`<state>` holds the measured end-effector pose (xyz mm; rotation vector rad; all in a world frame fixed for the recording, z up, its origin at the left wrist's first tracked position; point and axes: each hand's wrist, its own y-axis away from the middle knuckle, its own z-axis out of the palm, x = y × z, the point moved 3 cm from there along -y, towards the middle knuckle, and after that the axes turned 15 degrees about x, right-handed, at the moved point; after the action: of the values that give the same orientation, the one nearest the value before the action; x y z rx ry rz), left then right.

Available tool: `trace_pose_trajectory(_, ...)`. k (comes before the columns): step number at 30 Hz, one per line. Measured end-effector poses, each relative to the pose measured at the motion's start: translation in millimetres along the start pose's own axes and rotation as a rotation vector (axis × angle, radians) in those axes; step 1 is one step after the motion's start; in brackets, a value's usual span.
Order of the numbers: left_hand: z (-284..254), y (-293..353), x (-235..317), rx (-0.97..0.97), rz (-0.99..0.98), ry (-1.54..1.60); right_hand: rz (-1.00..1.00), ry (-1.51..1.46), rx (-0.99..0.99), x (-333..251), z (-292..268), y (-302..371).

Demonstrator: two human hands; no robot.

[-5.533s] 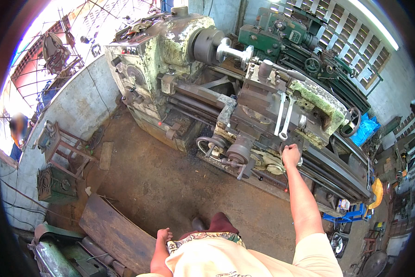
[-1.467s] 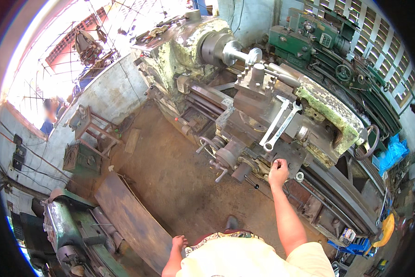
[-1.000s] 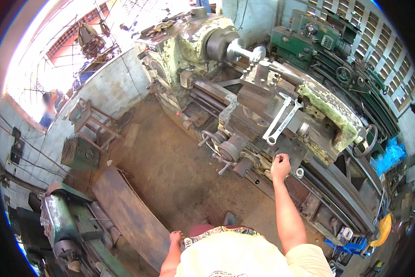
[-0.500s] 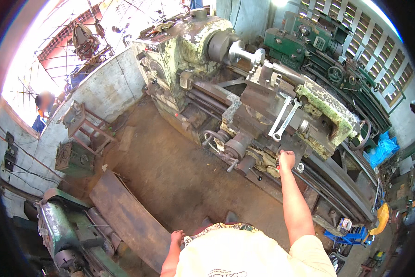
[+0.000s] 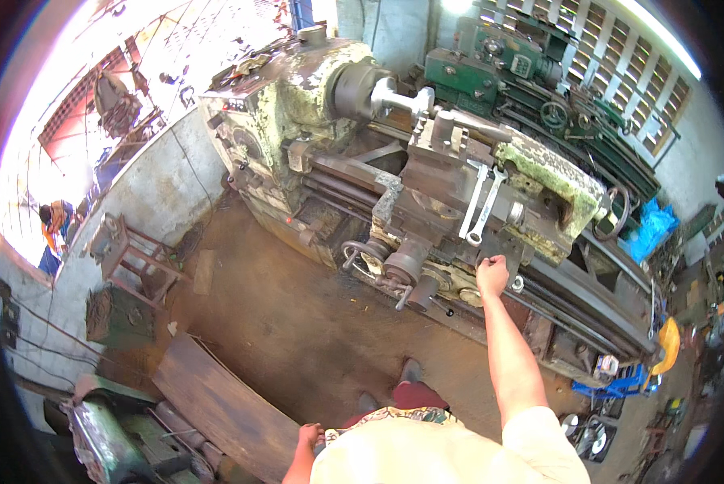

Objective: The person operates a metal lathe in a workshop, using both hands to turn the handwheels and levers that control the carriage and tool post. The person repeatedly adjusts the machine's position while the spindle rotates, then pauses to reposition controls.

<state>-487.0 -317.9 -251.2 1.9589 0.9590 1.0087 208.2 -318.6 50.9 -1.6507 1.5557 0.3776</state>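
Note:
At the right end of the lathe carriage, my right hand (image 5: 492,275) is closed on a lever that its fingers mostly hide. My right arm is stretched out to it. Two spanners (image 5: 480,205) lie side by side on the carriage (image 5: 435,192), just beyond that hand. Left of it are a handwheel (image 5: 365,256) and a short lever with a black knob (image 5: 449,312). A bright metal workpiece (image 5: 394,98) sits in the chuck (image 5: 355,90). Low beside my waist hangs my left hand (image 5: 309,436), fingers curled; whether they hold anything is hidden.
A brown metal sheet (image 5: 217,397) lies near left beside a green machine (image 5: 108,423). A wooden stand (image 5: 140,262) is against the low wall. Behind the lathe stands a green lathe (image 5: 467,81). A blue bag (image 5: 651,230) is at right. A person (image 5: 56,222) is beyond the wall.
The view has shifted, so the lathe sits further left. My feet have moved apart, one ahead of the other. My right hand stays at the same spot on the carriage.

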Motion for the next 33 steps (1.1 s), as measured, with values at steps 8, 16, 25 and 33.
trace_pose_trajectory(8, 21.8, 5.7, 63.5, -0.13, 0.088, -0.147, 0.054, 0.036, -0.002, 2.5, -4.0, 1.6)
trace_pose_trajectory(16, 53.0, 25.4, 88.5, -0.082, 0.218, -0.249, 0.01, -0.063, 0.021, 11.2, 1.7, 2.2)
trace_pose_trajectory(25, 70.6, 11.7, 114.3, -0.127, 0.42, -0.502, 0.08, -0.26, 0.014, 15.3, 0.5, 4.0)
trace_pose_trajectory(33, 127.8, 16.5, 203.5, -0.031, 0.317, -0.386, 0.123, -0.402, -0.045, 18.2, 2.3, 3.6)
